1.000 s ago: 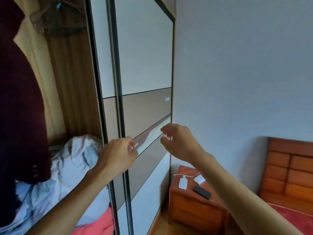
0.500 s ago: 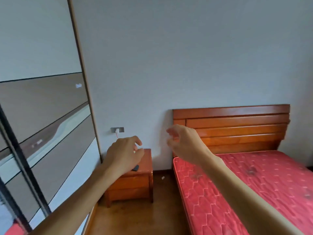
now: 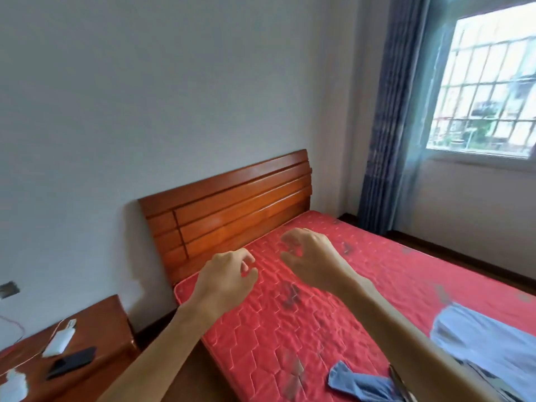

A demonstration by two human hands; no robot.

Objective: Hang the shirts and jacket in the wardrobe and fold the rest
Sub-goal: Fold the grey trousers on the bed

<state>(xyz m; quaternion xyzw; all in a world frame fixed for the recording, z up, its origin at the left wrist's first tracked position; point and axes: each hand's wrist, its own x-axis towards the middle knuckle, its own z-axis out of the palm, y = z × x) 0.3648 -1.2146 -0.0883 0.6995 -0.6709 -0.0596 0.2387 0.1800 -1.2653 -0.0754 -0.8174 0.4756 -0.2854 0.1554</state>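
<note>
Red quilted mattress (image 3: pixel 290 329) is filling the lower view, running from a wooden headboard (image 3: pixel 232 204) just beyond the fingertips toward a barred window (image 3: pixel 487 82) far off on the right hand's side. Both hands are hovering above the head end of the mattress. The left hand (image 3: pixel 226 280) and the right hand (image 3: pixel 310 262) are near each other without touching, fingers loosely curled and holding nothing.

A pale blue garment (image 3: pixel 487 338) is lying on the mattress well apart from the right hand, to its right and back toward the person, partly hidden by the forearm. A small blue cloth (image 3: pixel 359 384) is lying under the line of that forearm, near the mattress edge. Whether either is a shirt is not showing.

The hands seem to be heading for the next piece of clothing. To do this well, they should be swinging right and back toward the body. Spreading the pale garment flat should be the first job, looking for a collar and sleeves. A shirt should be going up by its shoulders; anything else should be getting folded on the flat mattress beneath the hands.
</note>
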